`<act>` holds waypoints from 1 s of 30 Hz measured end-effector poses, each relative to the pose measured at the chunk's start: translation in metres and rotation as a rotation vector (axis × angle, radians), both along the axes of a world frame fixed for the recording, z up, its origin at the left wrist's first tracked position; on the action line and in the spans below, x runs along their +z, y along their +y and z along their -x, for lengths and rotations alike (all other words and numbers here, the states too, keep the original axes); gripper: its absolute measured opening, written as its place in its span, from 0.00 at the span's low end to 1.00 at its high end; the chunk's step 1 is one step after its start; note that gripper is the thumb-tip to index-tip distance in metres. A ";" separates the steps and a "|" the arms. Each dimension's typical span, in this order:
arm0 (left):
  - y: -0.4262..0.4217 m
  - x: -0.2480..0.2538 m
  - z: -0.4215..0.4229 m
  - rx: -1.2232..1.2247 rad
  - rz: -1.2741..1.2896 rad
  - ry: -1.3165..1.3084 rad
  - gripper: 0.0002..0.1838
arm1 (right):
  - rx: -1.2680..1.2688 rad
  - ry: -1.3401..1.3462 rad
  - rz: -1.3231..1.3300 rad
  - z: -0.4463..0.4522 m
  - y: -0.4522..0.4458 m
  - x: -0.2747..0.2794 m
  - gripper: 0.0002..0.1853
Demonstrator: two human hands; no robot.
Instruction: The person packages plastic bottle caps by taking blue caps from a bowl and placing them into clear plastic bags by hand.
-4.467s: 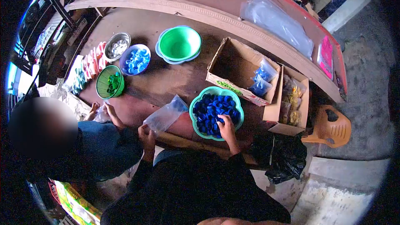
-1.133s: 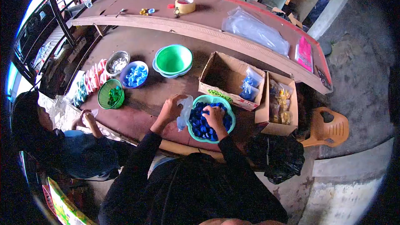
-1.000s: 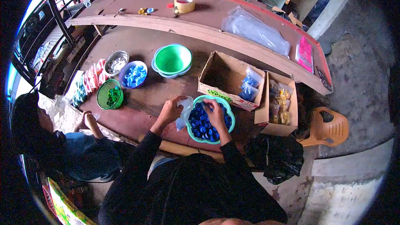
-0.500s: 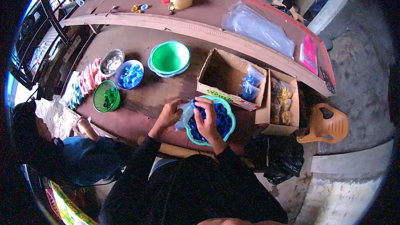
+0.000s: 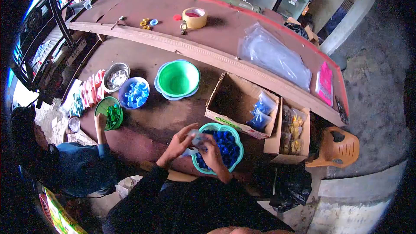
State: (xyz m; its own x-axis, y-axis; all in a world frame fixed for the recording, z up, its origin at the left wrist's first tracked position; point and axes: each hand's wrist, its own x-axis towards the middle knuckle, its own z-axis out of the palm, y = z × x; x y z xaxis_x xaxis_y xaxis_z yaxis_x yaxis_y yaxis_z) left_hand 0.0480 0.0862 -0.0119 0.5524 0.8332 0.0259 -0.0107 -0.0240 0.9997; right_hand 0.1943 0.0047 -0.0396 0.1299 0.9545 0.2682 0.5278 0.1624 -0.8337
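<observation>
My left hand point(image 5: 175, 148) is closed on a small clear plastic bag point(image 5: 198, 138), holding it over the near-left side of a turquoise scalloped basket point(image 5: 239, 158). Dark blue ring-shaped caps point(image 5: 226, 144) fill the basket. My right hand point(image 5: 211, 155) meets the left at the bag, its fingers closed around the bag's right side. Whether a cap is inside the bag or under the fingers, I cannot make out.
Beyond the basket stand a cardboard box point(image 5: 212, 112) with bagged blue caps and another box point(image 5: 272, 145) with bagged yellow pieces. Nested green bowls point(image 5: 190, 87) sit mid-table. At left, a co-worker's hand point(image 5: 100, 122) reaches into a green basket point(image 5: 120, 123). A raised shelf point(image 5: 143, 39) runs behind.
My right hand has left the blue caps' upper edge and come together with my left at the bag. The co-worker's hand has moved to the green basket. The camera view has shifted.
</observation>
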 end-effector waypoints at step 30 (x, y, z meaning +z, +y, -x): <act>-0.082 -0.011 0.017 -0.188 0.532 -0.421 0.33 | 0.000 0.702 -0.146 -0.034 -0.056 0.083 0.10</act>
State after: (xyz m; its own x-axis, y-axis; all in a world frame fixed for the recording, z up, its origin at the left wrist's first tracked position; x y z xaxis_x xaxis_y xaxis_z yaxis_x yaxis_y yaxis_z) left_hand 0.0308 0.0046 -0.0230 0.7210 0.6833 -0.1153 -0.3552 0.5073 0.7852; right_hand 0.2280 -0.0511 0.0434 0.3184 0.9154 0.2461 -0.1252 0.2980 -0.9463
